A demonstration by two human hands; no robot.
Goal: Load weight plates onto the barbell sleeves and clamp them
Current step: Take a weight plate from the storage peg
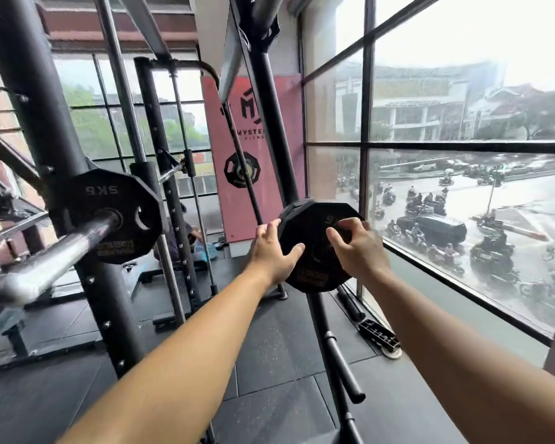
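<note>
Black rubber, many-sided, the weight plate (pixel 314 251) sits between both hands in the head view, out in front of the person and right of centre, close to the window (pixel 430 145). The left hand (pixel 274 251) grips its left rim, with the thumb laid on the face and the fingers wrapped round the edge. The right hand (pixel 356 248) curls its fingers over the upper right part of the plate, at a grip slot. More black plate edges show just behind the held one, by a slanted black post (pixel 334 354) that runs down to the floor (pixel 269 347).

Open dark matting lies between the held plate and the chrome barbell sleeve (pixel 55 261) at the left, with nothing standing in that gap. The sleeve juts toward the camera past a black rack upright (pixel 39 123) and carries a second plate (pixel 109 216) pushed up against the rack.

That loaded plate reads "5KG", turned upside down; its gold print below is too blurred to read. The held plate shows part of a number and unreadable gold lettering. A pink banner (pixel 215 187) behind reads "MYSTE" and "FITNE", the rest hidden
</note>
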